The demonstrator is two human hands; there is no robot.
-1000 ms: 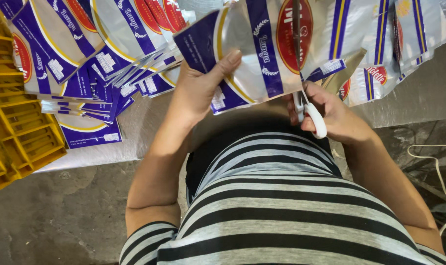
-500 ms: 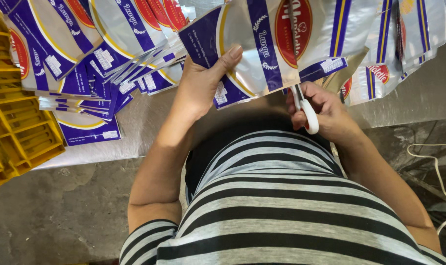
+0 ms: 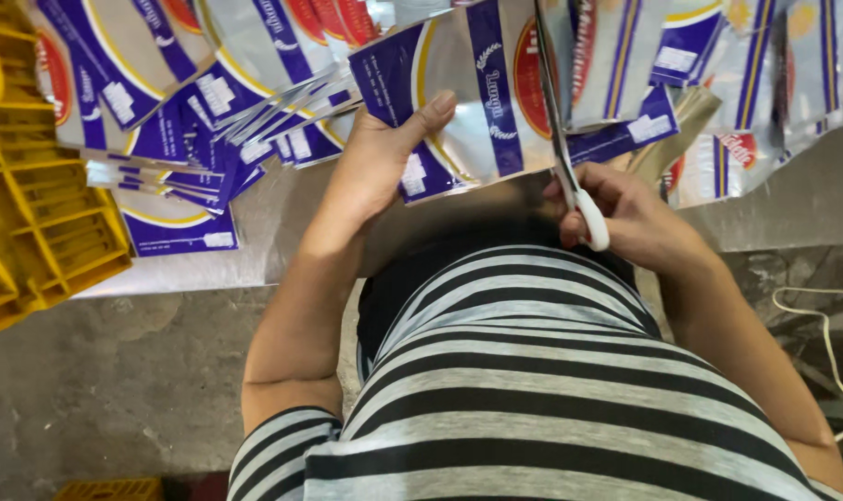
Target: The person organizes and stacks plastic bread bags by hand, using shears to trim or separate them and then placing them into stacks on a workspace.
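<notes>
While the left hand (image 3: 370, 167) pinches a blue-and-silver printed pouch (image 3: 468, 102) above the worktop (image 3: 282, 232), the right hand's (image 3: 639, 218) grip closes white-handled scissors (image 3: 570, 176) mid-cut through it, so the next snip likely needs the sheet held taut.

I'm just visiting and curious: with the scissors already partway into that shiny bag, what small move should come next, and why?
Probably close the scissors and slide them further up the bag. The blades stand along the silver bag's printed middle, the right hand grips the white handles, and the left hand pinches the bag's blue edge, holding it taut.
</notes>
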